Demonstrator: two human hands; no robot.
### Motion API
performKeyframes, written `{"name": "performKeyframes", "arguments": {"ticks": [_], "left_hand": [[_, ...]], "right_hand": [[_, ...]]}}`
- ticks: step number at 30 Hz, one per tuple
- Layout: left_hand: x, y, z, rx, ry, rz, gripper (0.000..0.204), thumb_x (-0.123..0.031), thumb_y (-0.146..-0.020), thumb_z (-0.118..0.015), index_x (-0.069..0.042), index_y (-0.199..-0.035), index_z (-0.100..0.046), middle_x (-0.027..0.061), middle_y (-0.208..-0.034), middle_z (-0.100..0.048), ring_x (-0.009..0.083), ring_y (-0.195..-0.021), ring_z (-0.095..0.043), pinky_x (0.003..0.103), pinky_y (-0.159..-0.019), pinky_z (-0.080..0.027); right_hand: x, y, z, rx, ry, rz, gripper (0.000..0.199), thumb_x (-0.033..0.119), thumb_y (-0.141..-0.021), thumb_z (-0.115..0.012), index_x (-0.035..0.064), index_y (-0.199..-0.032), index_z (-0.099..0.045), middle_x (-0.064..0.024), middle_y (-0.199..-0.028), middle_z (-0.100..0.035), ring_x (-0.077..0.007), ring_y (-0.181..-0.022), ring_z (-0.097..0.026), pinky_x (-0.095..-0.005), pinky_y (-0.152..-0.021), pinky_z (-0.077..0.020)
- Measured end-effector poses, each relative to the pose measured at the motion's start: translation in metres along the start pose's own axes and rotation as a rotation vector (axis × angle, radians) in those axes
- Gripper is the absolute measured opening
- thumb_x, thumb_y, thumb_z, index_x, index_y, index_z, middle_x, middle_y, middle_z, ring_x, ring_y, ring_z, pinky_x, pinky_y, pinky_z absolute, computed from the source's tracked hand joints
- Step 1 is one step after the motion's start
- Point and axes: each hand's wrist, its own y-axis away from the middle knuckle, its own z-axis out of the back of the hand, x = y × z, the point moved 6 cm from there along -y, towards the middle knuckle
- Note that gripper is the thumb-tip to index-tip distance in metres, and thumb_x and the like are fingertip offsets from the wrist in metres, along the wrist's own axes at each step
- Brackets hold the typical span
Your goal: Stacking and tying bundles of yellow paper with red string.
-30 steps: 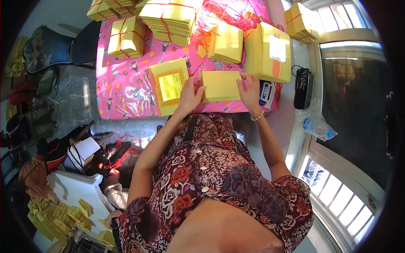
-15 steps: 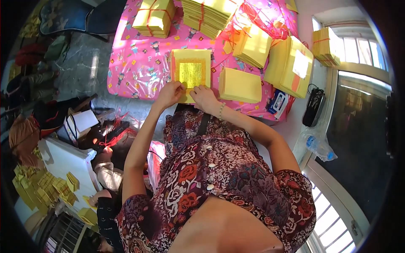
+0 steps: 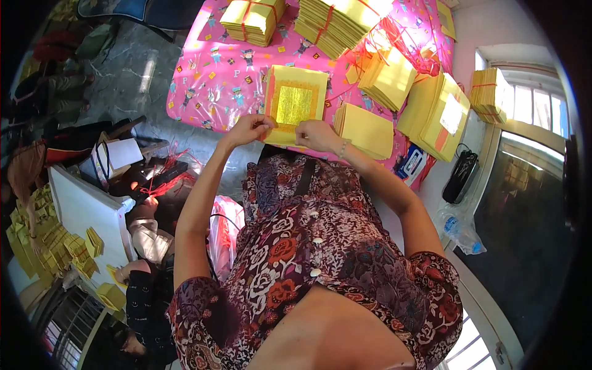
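Note:
Before me on the pink table lies a yellow paper sheet [image 3: 295, 103] with an orange border and a shiny gold square. My left hand [image 3: 251, 128] pinches at its lower left edge, thumb against fingers. At the lower right part of the sheet, my right hand [image 3: 317, 135] has its fingers curled and pressed down on the paper; a beaded bracelet circles that wrist. Whatever lies beneath the sheet is mostly hidden. Just right of my right hand sits a stack of plain yellow paper [image 3: 364, 131].
Tied yellow bundles [image 3: 251, 21] and larger stacks [image 3: 333, 24] crowd the far side of the pink tablecloth [image 3: 209, 80]. Red string [image 3: 425, 55] lies among them. At right are a black case [image 3: 461, 177] and a plastic bottle [image 3: 462, 231]. Another person's arm [image 3: 142, 290] is by a white table [image 3: 92, 213].
The view has shifted, so the table appears farther right. My right hand has moved right along the sheet's lower edge, away from my left hand, which stays at the left edge.

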Motion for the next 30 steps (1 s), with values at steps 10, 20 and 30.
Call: {"name": "performKeyframes", "arguments": {"ticks": [10,20,30], "left_hand": [[-0.010,-0.002,0.003,0.110,0.015,0.154,0.020,-0.015,-0.091,-0.057,-0.001,-0.100,-0.067,0.0009,-0.089,-0.066,0.0066,-0.077,-0.059,0.024,-0.069,-0.049],[-0.004,-0.003,0.000,0.229,0.073,0.216,0.019,-0.014,-0.084,-0.068,-0.002,-0.100,-0.067,0.0003,-0.103,-0.064,0.0078,-0.089,-0.057,0.024,-0.079,-0.049],[-0.007,-0.010,-0.003,0.222,-0.056,-0.028,0.026,-0.005,-0.069,-0.078,-0.001,-0.094,-0.068,0.0019,-0.097,-0.061,0.0106,-0.081,-0.059,0.025,-0.066,-0.051]], "right_hand": [[-0.009,-0.010,0.008,0.211,-0.155,-0.130,0.021,0.026,-0.080,-0.068,0.0059,-0.085,-0.065,-0.0091,-0.077,-0.065,-0.0217,-0.070,-0.062,-0.0339,-0.066,-0.0481],[-0.016,-0.012,0.004,0.235,-0.244,-0.140,0.020,0.025,-0.080,-0.068,0.0060,-0.083,-0.065,-0.0083,-0.073,-0.064,-0.0186,-0.068,-0.060,-0.0329,-0.064,-0.0465],[-0.020,-0.015,-0.001,0.251,-0.230,-0.128,0.020,0.024,-0.082,-0.067,0.0041,-0.084,-0.065,-0.0084,-0.073,-0.064,-0.0168,-0.068,-0.059,-0.0322,-0.065,-0.0463]]}}
